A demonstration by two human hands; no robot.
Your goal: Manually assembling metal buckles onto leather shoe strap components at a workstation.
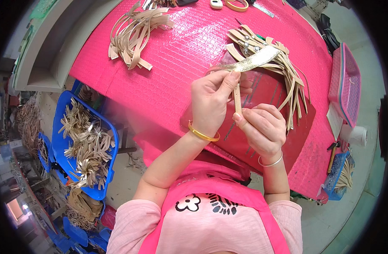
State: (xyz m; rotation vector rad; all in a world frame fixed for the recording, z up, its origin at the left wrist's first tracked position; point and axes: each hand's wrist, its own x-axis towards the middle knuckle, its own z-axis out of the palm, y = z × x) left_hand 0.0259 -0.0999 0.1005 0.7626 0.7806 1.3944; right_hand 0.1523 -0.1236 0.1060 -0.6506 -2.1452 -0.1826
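My left hand (211, 99) pinches a narrow strap between thumb and fingers. The strap's shiny gold face (255, 60) curves off to the right above that hand, while a beige stretch (238, 96) runs down between my two hands. Lower down, my right hand (264, 129) has thumb and fingertips closed on the strap's lower end. Just beyond lies a loose bundle of beige straps (291, 86), with small silvery pieces (247, 44) among them. Beneath both hands, a dark red sheet (268, 148) with dark streaks lies on the table.
Pink textured covering spreads over the table (173, 84). Another pile of beige straps (137, 38) lies at the far left. A blue bin (109, 169) of straps stands left of the table. On the right are pink baskets (346, 84), a white roll (355, 136) and a hammer (332, 156).
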